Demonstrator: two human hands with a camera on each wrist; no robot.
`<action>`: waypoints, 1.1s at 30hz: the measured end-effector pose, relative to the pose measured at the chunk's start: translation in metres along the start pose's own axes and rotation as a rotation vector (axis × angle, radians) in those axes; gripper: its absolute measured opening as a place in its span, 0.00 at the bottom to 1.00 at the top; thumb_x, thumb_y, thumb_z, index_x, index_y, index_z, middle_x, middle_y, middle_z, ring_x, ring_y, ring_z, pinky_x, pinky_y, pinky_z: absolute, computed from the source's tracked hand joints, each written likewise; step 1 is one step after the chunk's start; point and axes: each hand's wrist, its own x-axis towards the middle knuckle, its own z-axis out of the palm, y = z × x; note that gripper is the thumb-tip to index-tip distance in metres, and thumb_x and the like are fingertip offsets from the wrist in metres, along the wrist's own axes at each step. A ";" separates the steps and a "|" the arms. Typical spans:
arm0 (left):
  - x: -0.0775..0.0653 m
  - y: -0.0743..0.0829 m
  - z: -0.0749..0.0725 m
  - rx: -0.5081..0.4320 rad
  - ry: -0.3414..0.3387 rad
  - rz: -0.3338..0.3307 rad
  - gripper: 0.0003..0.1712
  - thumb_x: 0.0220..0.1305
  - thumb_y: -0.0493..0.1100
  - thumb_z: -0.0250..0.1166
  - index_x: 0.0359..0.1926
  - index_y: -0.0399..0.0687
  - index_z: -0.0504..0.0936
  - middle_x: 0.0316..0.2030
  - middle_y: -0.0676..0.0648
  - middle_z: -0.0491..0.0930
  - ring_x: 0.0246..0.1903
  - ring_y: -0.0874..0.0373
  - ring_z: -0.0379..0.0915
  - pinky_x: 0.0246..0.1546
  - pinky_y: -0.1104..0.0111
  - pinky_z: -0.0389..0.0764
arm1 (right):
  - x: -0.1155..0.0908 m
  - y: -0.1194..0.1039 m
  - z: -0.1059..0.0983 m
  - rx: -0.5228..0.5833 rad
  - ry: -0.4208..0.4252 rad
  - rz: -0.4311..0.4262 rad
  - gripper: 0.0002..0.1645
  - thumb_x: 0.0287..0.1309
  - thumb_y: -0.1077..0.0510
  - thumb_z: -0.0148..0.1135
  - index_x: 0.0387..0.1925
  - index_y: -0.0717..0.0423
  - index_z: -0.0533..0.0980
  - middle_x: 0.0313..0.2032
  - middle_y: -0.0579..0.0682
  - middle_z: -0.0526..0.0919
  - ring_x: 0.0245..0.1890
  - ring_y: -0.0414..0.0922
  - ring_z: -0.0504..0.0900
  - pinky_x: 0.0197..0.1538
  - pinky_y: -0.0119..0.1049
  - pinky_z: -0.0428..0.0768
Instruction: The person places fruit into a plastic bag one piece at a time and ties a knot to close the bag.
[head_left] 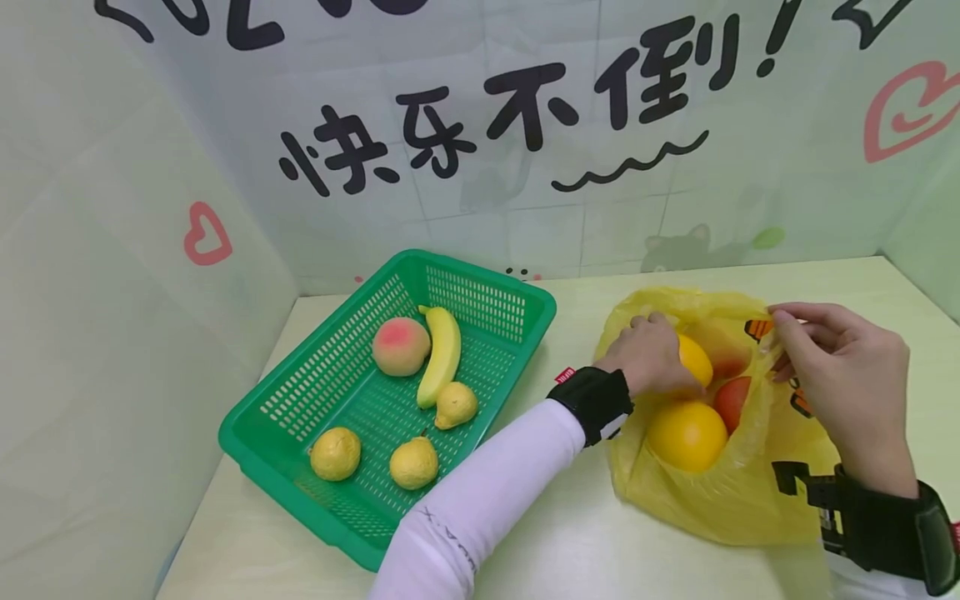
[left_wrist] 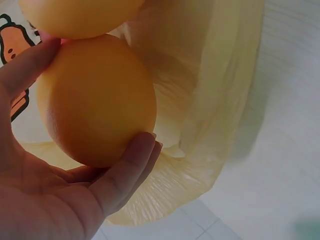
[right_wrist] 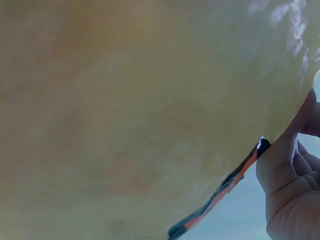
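A thin yellow plastic bag [head_left: 720, 508] stands with its mouth spread on the right of the table. My left hand [head_left: 647, 358] reaches into it, thumb and fingers curled round an orange [left_wrist: 97, 102]. Another orange [head_left: 687, 436] lies against the held one, and a red fruit [head_left: 733, 402] sits beside them, partly covered. More reddish fruit shows blurred through the film. My right hand [head_left: 851, 375] pinches the bag's right rim between thumb and fingers and holds it up. In the right wrist view, the stretched film fills most of the picture, with the right hand at its edge.
Left of the bag stands a green plastic basket [head_left: 300, 492] with a peach [head_left: 401, 346], a banana [head_left: 441, 358] and three small yellow pear-like fruits, one of them [head_left: 414, 463] near the front. My left forearm passes over its right front corner. Printed wall sheets border the table [head_left: 570, 517].
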 end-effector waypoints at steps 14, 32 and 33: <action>0.006 -0.001 0.005 0.001 -0.123 -0.021 0.45 0.53 0.68 0.70 0.63 0.50 0.66 0.49 0.51 0.70 0.44 0.59 0.67 0.43 0.73 0.73 | 0.001 0.001 0.001 -0.016 -0.011 -0.010 0.20 0.67 0.54 0.59 0.50 0.68 0.79 0.19 0.19 0.74 0.14 0.29 0.74 0.22 0.18 0.74; -0.004 -0.018 -0.018 -0.023 -0.254 0.036 0.51 0.60 0.65 0.66 0.75 0.52 0.53 0.66 0.54 0.70 0.56 0.60 0.70 0.61 0.71 0.72 | 0.001 0.001 0.000 0.001 -0.002 0.000 0.20 0.67 0.55 0.60 0.49 0.68 0.79 0.18 0.21 0.75 0.13 0.30 0.74 0.22 0.19 0.74; -0.004 -0.020 -0.021 -0.015 -0.255 0.069 0.50 0.61 0.63 0.66 0.76 0.51 0.53 0.66 0.54 0.70 0.57 0.60 0.70 0.62 0.72 0.71 | 0.001 0.001 0.000 0.002 -0.003 0.000 0.20 0.67 0.55 0.60 0.49 0.68 0.79 0.18 0.21 0.75 0.13 0.30 0.74 0.21 0.19 0.74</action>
